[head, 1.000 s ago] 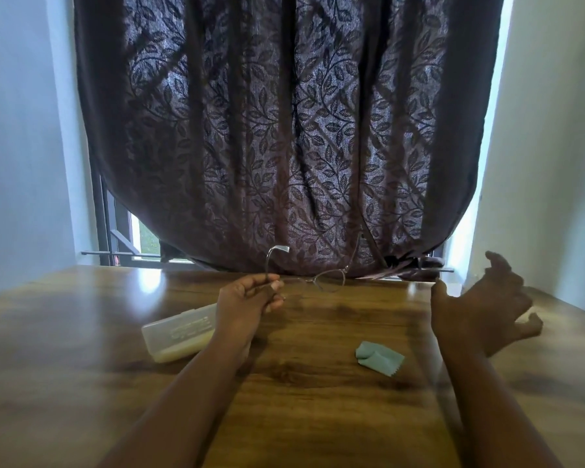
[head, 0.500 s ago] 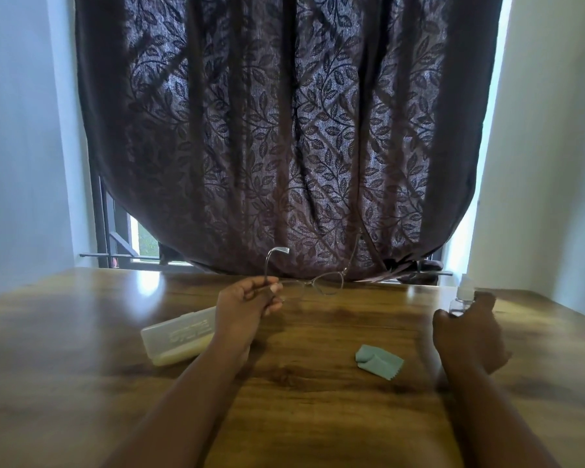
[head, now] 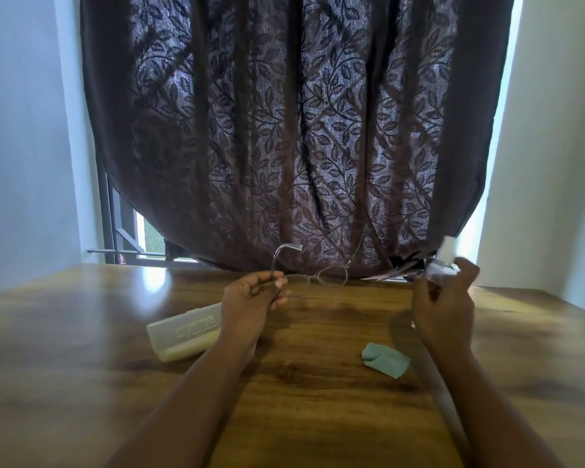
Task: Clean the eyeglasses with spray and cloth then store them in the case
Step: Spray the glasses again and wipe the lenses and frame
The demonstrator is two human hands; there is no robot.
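Left hand (head: pixel 254 305): raised above the worktop (head: pixel 81 383), fingers curled, pinching one temple arm of the eyeglasses (head: pixel 318 275) between thumb and fingertips.
Right hand (head: pixel 443 305): lifted off the worktop on the right, fingers wrapped around the spray bottle (head: pixel 441 265), which is blurred; its pale cap points up and away from the person.
Eyeglasses: thin metal frame held in the air in front of the curtain (head: pixel 291 130), lenses away from the person, the free temple arm sticking upward with its curved tip at the top.
Spray bottle: to the right of the eyeglasses, apart from them, at about the same height.
Cloth (head: pixel 385 359): small pale green piece, crumpled, lying on the worktop between the two forearms, nearer the right one.
Case (head: pixel 183 332): translucent pale box, lid closed, lying on the worktop just left of the left wrist, partly hidden by it.
Worktop: glossy brown wood grain, reflecting light from the window (head: pixel 142 238) at the far left.
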